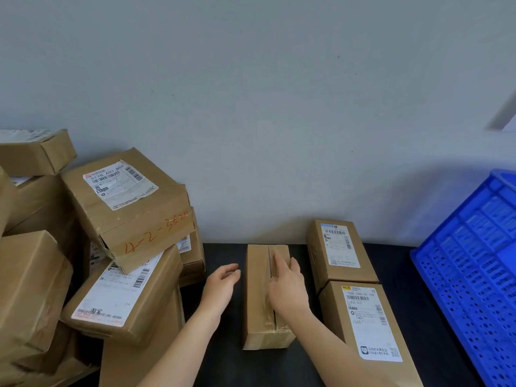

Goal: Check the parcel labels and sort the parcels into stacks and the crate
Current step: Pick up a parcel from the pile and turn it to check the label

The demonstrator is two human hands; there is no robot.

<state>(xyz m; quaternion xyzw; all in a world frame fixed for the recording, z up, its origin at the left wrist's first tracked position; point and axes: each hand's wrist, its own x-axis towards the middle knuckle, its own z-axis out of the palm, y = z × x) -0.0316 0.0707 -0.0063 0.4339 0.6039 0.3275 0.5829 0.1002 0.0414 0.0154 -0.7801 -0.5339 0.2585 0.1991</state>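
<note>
The right hand (287, 289) lies flat on top of a plain box (257, 297), fingers straight along its taped seam and gripping nothing. The left hand (222, 283) hovers just beside the box's left side, fingers relaxed and apart, seemingly not touching. The box lies mid-table on the black table (229, 353), its far end near the back edge, and shows no label on top (it may be underneath or on a hidden side). Just to its right two labelled boxes lie end to end: the far box (339, 250), its print too small to read, and the near box (368, 322), whose label reads roughly "1028 T045-00 108" and "1045". A blue crate (469, 275) stands at the table's right edge. Along the left edge a pile (33, 289) leans untidily, and its top box (125, 196) bears "4-2-3520" handwritten in red and a label that seems to begin "61TB A03 805". As I judge it, turning the plain box under only a flat palm could let it slip or knock the near box, and a left elbow swung wide could bring the pile down.
</note>
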